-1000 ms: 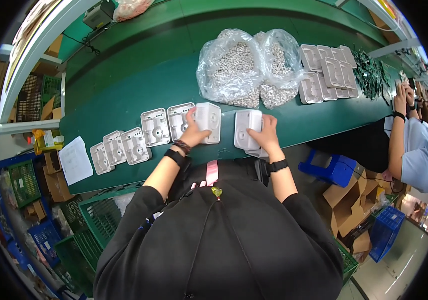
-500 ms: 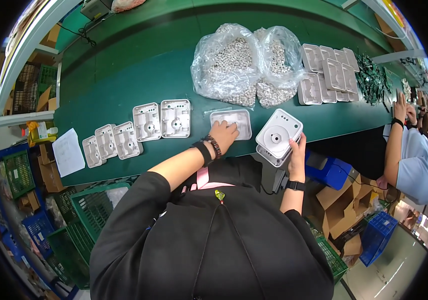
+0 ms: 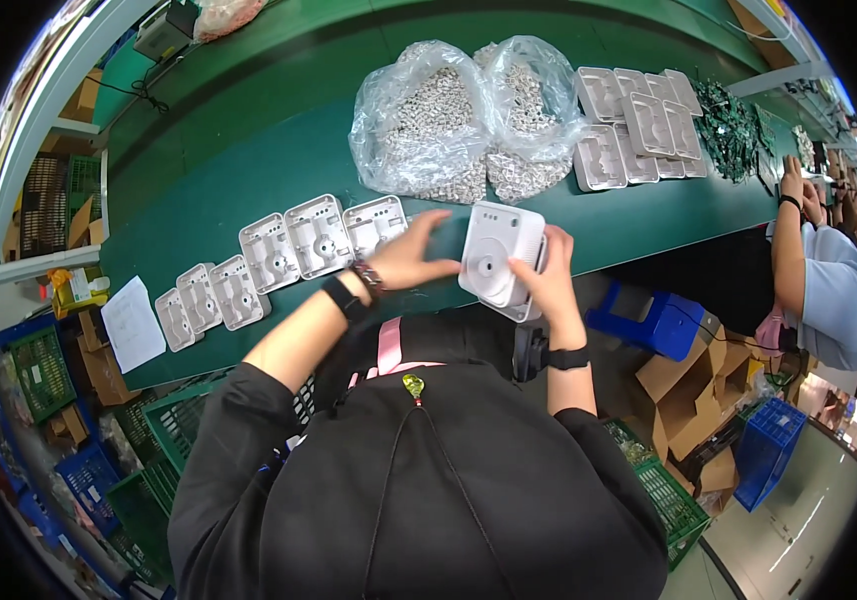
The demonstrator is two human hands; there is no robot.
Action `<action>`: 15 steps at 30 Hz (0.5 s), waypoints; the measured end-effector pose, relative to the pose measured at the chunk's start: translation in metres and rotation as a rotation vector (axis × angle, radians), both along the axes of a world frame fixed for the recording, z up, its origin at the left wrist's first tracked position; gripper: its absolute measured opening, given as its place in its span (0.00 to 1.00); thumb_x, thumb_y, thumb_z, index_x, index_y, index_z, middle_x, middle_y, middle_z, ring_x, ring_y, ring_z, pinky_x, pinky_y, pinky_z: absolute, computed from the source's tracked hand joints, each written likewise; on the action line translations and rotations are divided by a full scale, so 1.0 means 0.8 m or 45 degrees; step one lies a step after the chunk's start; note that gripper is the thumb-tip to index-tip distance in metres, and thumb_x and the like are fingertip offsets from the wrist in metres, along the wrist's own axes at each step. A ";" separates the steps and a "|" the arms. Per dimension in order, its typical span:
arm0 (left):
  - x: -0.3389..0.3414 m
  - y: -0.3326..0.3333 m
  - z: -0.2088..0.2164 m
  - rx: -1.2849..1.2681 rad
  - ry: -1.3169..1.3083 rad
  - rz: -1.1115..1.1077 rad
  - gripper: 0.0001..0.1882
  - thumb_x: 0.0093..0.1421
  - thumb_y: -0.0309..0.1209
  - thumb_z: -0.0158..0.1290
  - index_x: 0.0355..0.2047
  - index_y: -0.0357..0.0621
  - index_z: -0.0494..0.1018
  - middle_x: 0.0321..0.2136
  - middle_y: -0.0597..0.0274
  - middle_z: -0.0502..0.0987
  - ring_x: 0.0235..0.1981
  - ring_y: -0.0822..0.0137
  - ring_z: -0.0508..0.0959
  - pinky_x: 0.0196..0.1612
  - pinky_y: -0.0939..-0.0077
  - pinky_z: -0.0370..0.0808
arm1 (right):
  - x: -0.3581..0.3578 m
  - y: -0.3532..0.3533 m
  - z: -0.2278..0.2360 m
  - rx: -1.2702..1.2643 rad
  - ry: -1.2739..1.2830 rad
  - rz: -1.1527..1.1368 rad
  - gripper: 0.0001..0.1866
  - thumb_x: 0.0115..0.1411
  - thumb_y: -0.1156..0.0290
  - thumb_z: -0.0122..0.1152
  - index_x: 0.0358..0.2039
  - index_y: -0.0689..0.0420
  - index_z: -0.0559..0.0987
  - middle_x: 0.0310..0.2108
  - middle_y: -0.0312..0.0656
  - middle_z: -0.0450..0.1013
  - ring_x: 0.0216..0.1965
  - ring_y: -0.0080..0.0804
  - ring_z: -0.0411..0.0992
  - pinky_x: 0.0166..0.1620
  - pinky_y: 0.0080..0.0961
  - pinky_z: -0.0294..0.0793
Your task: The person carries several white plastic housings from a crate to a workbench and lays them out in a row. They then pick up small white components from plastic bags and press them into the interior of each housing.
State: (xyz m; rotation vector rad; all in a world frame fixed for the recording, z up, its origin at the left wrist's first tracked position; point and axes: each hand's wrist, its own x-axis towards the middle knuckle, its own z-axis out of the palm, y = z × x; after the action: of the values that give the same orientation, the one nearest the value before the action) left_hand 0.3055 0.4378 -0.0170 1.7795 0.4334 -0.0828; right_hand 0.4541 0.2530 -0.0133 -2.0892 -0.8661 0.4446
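My right hand [image 3: 552,275] grips a small stack of white plastic housings [image 3: 494,245], its thumb on the top one. That housing shows a round disc with a dark central hole, plus small holes along one end. My left hand [image 3: 409,258] is open, thumb and fingers spread, with the thumb close to the stack's left side; whether it touches I cannot tell. Behind this hand lies an open housing shell [image 3: 374,218], partly hidden by the fingers. It ends a slanting row of several shells, including a larger shell [image 3: 317,235] and a smaller shell [image 3: 239,292].
Two clear bags [image 3: 434,125] of small pale metal-looking parts stand farther back. Several grey shells [image 3: 601,155] and a dark green heap [image 3: 729,130] lie to the right. A paper sheet [image 3: 134,325] is at the left edge. A co-worker's arm [image 3: 791,240] rests at the far right.
My left hand has left the shell it was on, now at the end of the row, and has opened. My right hand has brought the housings leftward, in front of me. The view has shifted slightly.
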 end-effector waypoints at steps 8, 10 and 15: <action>0.044 -0.048 -0.030 -0.449 -0.123 0.475 0.43 0.45 0.41 0.59 0.53 0.36 0.46 0.46 0.47 0.62 0.48 0.60 0.64 0.49 0.68 0.63 | -0.042 0.022 0.067 -0.178 -0.349 0.207 0.30 0.39 0.66 0.64 0.45 0.54 0.65 0.46 0.44 0.56 0.44 0.45 0.61 0.39 0.34 0.69; 0.043 -0.043 -0.029 -0.543 -0.036 0.460 0.39 0.46 0.40 0.58 0.51 0.36 0.48 0.44 0.48 0.63 0.47 0.61 0.65 0.48 0.68 0.63 | -0.031 0.016 0.060 -0.071 -0.135 0.161 0.25 0.41 0.73 0.60 0.43 0.56 0.66 0.45 0.45 0.57 0.44 0.42 0.62 0.41 0.32 0.68; 0.028 -0.026 -0.059 -1.167 0.193 0.817 0.22 0.52 0.34 0.51 0.43 0.37 0.58 0.36 0.53 0.69 0.43 0.66 0.68 0.45 0.71 0.66 | 0.029 -0.018 -0.020 0.054 -0.123 -0.010 0.23 0.44 0.76 0.57 0.43 0.57 0.66 0.43 0.43 0.60 0.44 0.37 0.63 0.44 0.26 0.65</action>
State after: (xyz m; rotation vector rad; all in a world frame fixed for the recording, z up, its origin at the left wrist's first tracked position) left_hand 0.3279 0.4170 -0.0643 0.6893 0.8877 0.0376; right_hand 0.4770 0.2383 -0.0289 -2.0880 -0.9148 0.3207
